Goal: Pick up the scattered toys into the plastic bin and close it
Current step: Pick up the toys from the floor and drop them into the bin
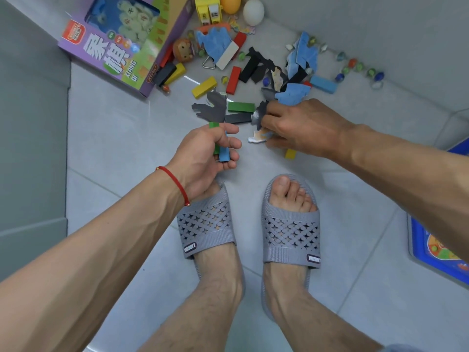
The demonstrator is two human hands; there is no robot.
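Two small blocks point(221, 146), light and stiff, sit gripped in the left hand point(205, 153); the right hand point(302, 128) pinches thin, bendable puzzle pieces point(258, 115) by their edges.

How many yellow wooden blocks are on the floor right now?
3 yellow blocks: one beside the game box, one mid-pile, one under the right hand. More may be hidden.

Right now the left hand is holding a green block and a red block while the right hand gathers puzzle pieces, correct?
Not quite. In the head view the left hand holds a green block and a blue block, not a red one. The right hand is gathering puzzle pieces.
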